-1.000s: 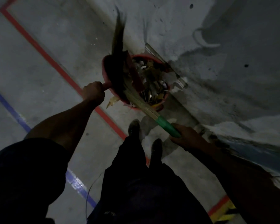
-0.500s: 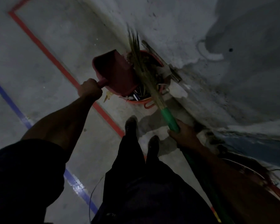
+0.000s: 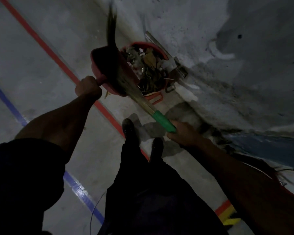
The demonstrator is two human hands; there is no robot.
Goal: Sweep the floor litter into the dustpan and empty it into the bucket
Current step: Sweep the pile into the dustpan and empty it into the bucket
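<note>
My left hand (image 3: 87, 88) grips the handle of a red dustpan (image 3: 98, 65), which is tipped against the left rim of a red bucket (image 3: 159, 50). The bucket stands by the wall and is full of dry leaves and scraps of litter (image 3: 146, 65). My right hand (image 3: 182, 134) holds a straw broom by its green grip (image 3: 163, 120). The broom's bristles (image 3: 111, 29) cross the dustpan's inside and stick up past it, blurred. A small leaf (image 3: 107, 95) lies on the floor under the dustpan.
A rough grey wall (image 3: 227, 48) rises right behind the bucket. A red floor line (image 3: 46, 48) and a blue floor line (image 3: 8, 102) run diagonally. My shoes (image 3: 129, 129) stand just before the bucket. A thin wire (image 3: 95, 206) lies on the floor.
The broom swung from over the bucket back to the left, across the dustpan. The dustpan stayed tipped at the bucket's rim. The view shifted slightly.
</note>
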